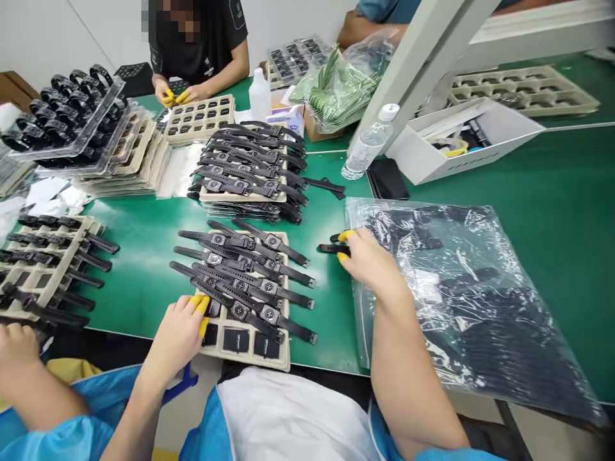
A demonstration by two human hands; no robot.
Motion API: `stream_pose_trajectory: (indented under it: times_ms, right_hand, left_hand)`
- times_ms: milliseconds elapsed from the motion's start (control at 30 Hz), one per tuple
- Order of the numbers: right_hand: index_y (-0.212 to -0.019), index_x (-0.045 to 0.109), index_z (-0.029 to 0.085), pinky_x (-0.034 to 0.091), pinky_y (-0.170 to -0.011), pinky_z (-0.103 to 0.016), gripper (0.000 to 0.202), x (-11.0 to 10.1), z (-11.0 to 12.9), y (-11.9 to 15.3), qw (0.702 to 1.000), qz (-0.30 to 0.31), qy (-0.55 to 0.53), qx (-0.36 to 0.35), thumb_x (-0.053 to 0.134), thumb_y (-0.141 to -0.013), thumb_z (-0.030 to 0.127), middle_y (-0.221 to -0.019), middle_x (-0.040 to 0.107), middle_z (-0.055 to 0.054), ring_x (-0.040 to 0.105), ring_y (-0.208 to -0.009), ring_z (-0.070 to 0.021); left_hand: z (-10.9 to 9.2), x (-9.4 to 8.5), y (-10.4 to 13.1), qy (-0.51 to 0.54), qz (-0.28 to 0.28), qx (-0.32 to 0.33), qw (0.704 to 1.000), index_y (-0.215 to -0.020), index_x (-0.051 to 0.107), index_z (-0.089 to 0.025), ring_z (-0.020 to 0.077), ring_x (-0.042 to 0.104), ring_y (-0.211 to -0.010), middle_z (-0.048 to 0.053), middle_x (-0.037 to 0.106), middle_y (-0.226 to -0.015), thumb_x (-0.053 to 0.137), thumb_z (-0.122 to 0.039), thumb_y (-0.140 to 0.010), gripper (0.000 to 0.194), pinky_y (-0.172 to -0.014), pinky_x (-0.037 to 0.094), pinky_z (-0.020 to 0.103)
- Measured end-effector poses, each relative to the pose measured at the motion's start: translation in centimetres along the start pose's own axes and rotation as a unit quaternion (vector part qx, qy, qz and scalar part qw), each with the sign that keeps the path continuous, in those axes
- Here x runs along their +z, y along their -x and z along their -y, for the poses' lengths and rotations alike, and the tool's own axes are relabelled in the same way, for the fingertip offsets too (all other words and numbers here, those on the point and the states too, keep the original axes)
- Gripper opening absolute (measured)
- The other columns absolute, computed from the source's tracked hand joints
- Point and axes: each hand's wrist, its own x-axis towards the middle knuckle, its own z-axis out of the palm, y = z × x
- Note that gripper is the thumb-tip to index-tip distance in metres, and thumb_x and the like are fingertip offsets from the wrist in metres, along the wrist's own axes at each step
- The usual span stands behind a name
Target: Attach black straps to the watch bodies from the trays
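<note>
My left hand [180,326], with yellow finger cots, reaches over the left edge of a beige compartment tray [283,360]. Its fingers are pressed together beside the dark square watch bodies in the front compartments; what is under the fingertips is hidden. Black smartwatches with straps [240,286] lie across the rest of the tray, backs upward. At the right, my right hand [368,259], also in yellow finger cots, pinches black watch straps [335,248] above the table, by the edge of a large clear plastic bag [427,282] of black straps. Two bare watch bodies [236,340] show in the front row.
Behind stands a stack of trays with strapped watches [247,163]. More loaded trays [43,256] are at the left. A water bottle [368,147] and a white box [461,144] stand beyond the bag. A co-worker [206,51] sits opposite; another person's hand [19,349] is at lower left.
</note>
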Motion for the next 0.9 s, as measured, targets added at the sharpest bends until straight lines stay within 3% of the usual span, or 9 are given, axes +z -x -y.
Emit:
stream_pose_trajectory:
  times_ms: [100,267,367,433,500,567,700,800,900]
  right_hand:
    - [-0.116,0.07,0.019,0.049,-0.07,-0.035,0.032,0.8,-1.6,-0.4,0.999,0.027,0.025,0.02,0.059,-0.086,0.016,-0.114,0.066,-0.013,0.068,-0.095,-0.028]
    - [-0.104,0.073,0.019,0.045,-0.062,-0.036,0.022,0.9,-1.9,-0.7,0.999,0.021,0.015,0.023,0.059,-0.088,0.023,-0.105,0.068,-0.012,0.066,-0.076,-0.0251]
    - [-0.103,0.072,0.02,0.046,-0.063,-0.036,0.019,0.1,-1.0,-0.5,0.992,-0.045,-0.118,0.008,0.061,-0.091,0.031,-0.102,0.069,-0.011,0.063,-0.073,-0.0233]
    - [-0.107,0.067,0.022,0.048,-0.061,-0.035,0.022,-0.8,0.5,0.0,0.949,-0.074,-0.307,-0.01,0.065,-0.092,0.039,-0.105,0.07,-0.009,0.061,-0.069,-0.0201]
    - [-0.106,0.061,0.025,0.052,-0.062,-0.035,0.03,-1.7,2.4,0.6,0.865,-0.07,-0.497,-0.024,0.07,-0.09,0.049,-0.11,0.07,-0.009,0.064,-0.072,-0.0203]
    - [-0.103,0.058,0.026,0.057,-0.074,-0.042,0.045,-2.3,4.1,1.2,0.788,-0.041,-0.612,-0.045,0.076,-0.083,0.062,-0.119,0.068,-0.012,0.069,-0.091,-0.027]
    - [-0.09,0.059,0.027,0.054,-0.092,-0.056,0.077,-2.2,5.6,1.9,0.707,0.085,-0.691,-0.124,0.069,-0.057,0.096,-0.105,0.064,-0.012,0.066,-0.107,-0.0393]
    - [-0.078,0.052,0.026,0.055,-0.074,-0.045,0.063,-1.2,6.5,1.9,0.659,0.107,-0.734,-0.127,0.072,-0.071,0.085,-0.081,0.051,-0.002,0.064,-0.08,-0.027]
    - [-0.09,0.052,0.027,0.049,-0.059,-0.032,0.047,-0.4,7.9,1.8,0.635,0.065,-0.768,-0.056,0.088,-0.077,0.054,-0.092,0.053,0.001,0.056,-0.063,-0.0147]
  left_hand:
    - [-0.7,-0.6,-0.7,-0.021,0.027,0.0,0.999,-0.083,0.069,-0.019,0.0389,0.059,-0.105,0.016,0.07,-0.098,0.058,-0.012,-0.086,0.013,-0.084,0.052,0.052]
    - [0.2,-0.9,-1.5,0.046,0.019,0.009,0.999,-0.1,0.073,-0.017,0.0345,0.06,-0.101,0.015,0.073,-0.105,0.053,-0.021,-0.099,0.02,-0.085,0.054,0.05]
    - [1.4,-1.4,-0.8,0.18,-0.009,-0.012,0.984,-0.112,0.071,-0.019,0.0292,0.064,-0.099,0.012,0.075,-0.107,0.053,-0.028,-0.102,0.022,-0.087,0.056,0.045]
    - [1.8,-2.2,-0.6,0.288,-0.055,-0.066,0.954,-0.113,0.07,-0.02,0.0247,0.068,-0.097,0.009,0.075,-0.107,0.057,-0.03,-0.101,0.021,-0.087,0.057,0.039]
    - [1.5,-3.3,-1.4,0.402,-0.122,-0.142,0.896,-0.111,0.068,-0.02,0.0207,0.071,-0.088,0.007,0.076,-0.102,0.064,-0.035,-0.097,0.021,-0.08,0.058,0.034]
    - [0.4,-4.6,-3.6,0.535,-0.186,-0.188,0.802,-0.105,0.066,-0.018,0.0159,0.069,-0.07,0.004,0.077,-0.091,0.071,-0.044,-0.093,0.029,-0.068,0.056,0.028]
    - [-2.6,-6.7,-10.8,0.732,-0.235,-0.157,0.62,-0.096,0.061,-0.018,0.0069,0.052,-0.043,-0.004,0.067,-0.066,0.085,-0.057,-0.077,0.049,-0.044,0.039,0.019]
    - [-4.5,-7.1,-15.6,0.808,-0.211,-0.128,0.535,-0.092,0.058,-0.019,0.0045,0.047,-0.041,-0.008,0.06,-0.062,0.089,-0.056,-0.07,0.053,-0.04,0.033,0.017]
    - [-5.7,-6.2,-18.1,0.842,-0.155,-0.118,0.503,-0.093,0.056,-0.019,0.005,0.052,-0.044,-0.005,0.064,-0.069,0.091,-0.056,-0.067,0.057,-0.04,0.033,0.016]
